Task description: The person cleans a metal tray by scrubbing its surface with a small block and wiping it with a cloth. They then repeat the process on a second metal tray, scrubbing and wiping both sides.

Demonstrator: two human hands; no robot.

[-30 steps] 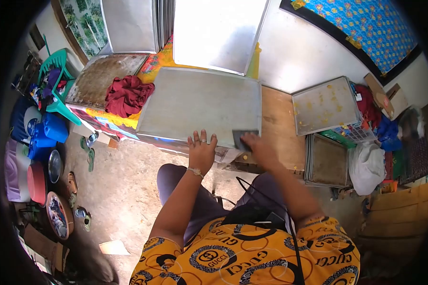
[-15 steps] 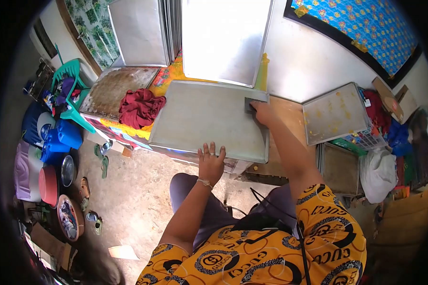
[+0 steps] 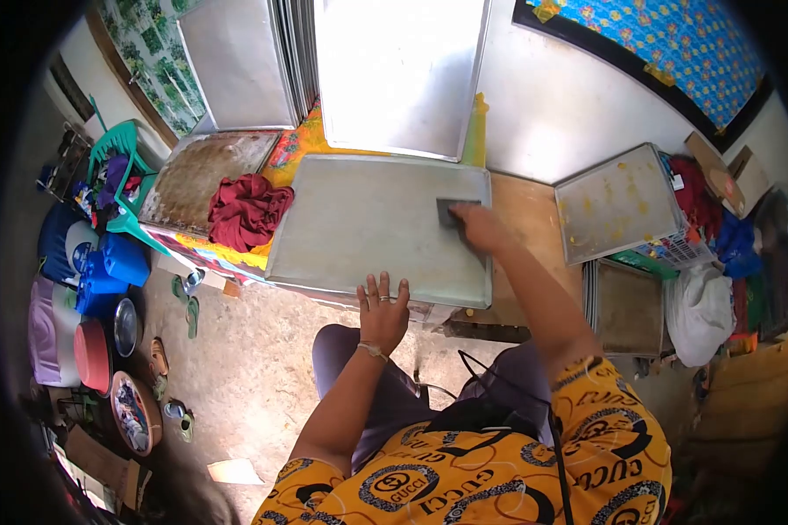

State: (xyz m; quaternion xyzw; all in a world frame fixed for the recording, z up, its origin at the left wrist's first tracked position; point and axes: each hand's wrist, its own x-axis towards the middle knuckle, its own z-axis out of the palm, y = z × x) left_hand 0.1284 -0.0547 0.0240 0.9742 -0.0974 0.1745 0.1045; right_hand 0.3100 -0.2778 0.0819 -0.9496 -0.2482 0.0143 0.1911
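Observation:
A flat metal baking tray (image 3: 368,219) lies before me on the table, its raised rim around a dull grey surface. My right hand (image 3: 477,227) is closed on a flat, dark grey rectangular scraper (image 3: 447,213), pressed to the tray near its far right corner. At the tray's near edge, my left hand (image 3: 383,311) rests with fingers spread over the rim, holding nothing. A crumpled dark red cloth (image 3: 249,212) sits just left of the tray.
A browned, stained tray (image 3: 203,179) lies to the left of the cloth. Behind, a bright tray (image 3: 398,74) leans upright beside several stacked trays (image 3: 241,66). At right, a yellow-spotted tray (image 3: 617,203) leans on a crate. A green chair (image 3: 127,144) stands at left.
My right hand has drawn the scraper a short way toward me over the tray. My left hand stays at the near edge. The whole view has shifted slightly.

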